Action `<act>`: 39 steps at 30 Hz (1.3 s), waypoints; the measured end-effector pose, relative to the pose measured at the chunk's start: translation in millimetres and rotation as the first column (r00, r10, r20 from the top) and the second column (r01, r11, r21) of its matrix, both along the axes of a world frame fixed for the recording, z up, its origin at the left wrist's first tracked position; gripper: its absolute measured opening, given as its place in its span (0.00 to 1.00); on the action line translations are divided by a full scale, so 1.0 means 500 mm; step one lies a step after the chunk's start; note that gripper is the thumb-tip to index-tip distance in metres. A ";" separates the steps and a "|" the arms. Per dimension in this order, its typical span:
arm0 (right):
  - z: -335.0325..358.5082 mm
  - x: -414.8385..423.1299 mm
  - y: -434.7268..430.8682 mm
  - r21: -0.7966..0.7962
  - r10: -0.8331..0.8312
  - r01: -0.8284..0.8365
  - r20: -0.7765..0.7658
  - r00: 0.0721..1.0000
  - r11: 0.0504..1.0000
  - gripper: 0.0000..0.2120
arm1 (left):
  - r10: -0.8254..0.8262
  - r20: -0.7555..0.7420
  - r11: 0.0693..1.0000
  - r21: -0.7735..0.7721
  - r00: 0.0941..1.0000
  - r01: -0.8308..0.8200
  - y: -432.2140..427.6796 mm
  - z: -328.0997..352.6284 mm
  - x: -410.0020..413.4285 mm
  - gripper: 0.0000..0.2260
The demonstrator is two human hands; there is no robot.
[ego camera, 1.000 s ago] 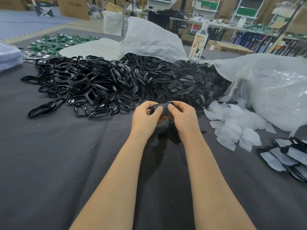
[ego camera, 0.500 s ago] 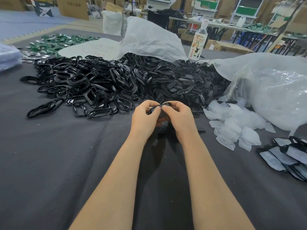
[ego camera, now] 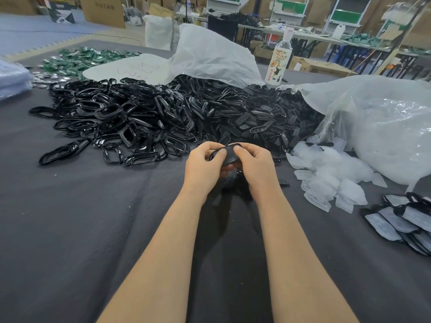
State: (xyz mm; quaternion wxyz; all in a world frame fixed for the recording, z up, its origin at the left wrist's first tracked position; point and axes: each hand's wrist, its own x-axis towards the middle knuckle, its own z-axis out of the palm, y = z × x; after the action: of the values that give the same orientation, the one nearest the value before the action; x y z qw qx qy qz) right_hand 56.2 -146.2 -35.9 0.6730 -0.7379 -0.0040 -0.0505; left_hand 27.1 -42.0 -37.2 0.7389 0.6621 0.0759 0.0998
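Where both thumbs press, the black part (ego camera: 227,155) is half hidden.

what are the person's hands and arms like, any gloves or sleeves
Both the left hand and the right hand are bare, with no gloves. The left forearm and right forearm are uncovered down to the picture's lower edge: no sleeve, watch or bracelet shows. No rings visible; the thumbnails look short and unpainted.

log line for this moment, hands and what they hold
left hand pinches small black plastic part | right hand pinches same part | held over dark grey cloth table | heap of black plastic frames behind
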 end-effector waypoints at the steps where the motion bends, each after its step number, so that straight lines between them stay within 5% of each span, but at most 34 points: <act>1: 0.000 0.001 0.000 0.009 0.012 -0.012 -0.006 1.000 1.000 0.09 | 0.010 0.000 1.000 0.001 1.000 -0.010 0.001 0.000 0.000 0.08; 20: -0.002 0.001 -0.004 -0.046 0.061 -0.061 -0.007 0.998 0.997 0.07 | 0.052 0.026 0.998 0.019 0.998 -0.053 0.003 0.003 0.001 0.09; 29: 0.000 -0.002 -0.007 -0.198 0.028 -0.020 0.041 0.999 0.980 0.05 | 0.028 0.040 0.999 0.018 0.999 -0.029 0.000 0.000 0.000 0.09; 39: 0.008 -0.006 -0.011 -0.050 -0.018 0.019 0.020 1.000 0.999 0.11 | -0.010 0.017 0.997 0.072 1.000 0.009 0.002 -0.009 0.007 0.07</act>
State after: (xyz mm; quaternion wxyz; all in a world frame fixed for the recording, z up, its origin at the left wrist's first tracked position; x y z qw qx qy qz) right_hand 53.1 -151.5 -31.9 0.6537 -0.7540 -0.0050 -0.0638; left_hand 30.5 -41.0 -41.6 0.7156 0.6878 0.0628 0.1047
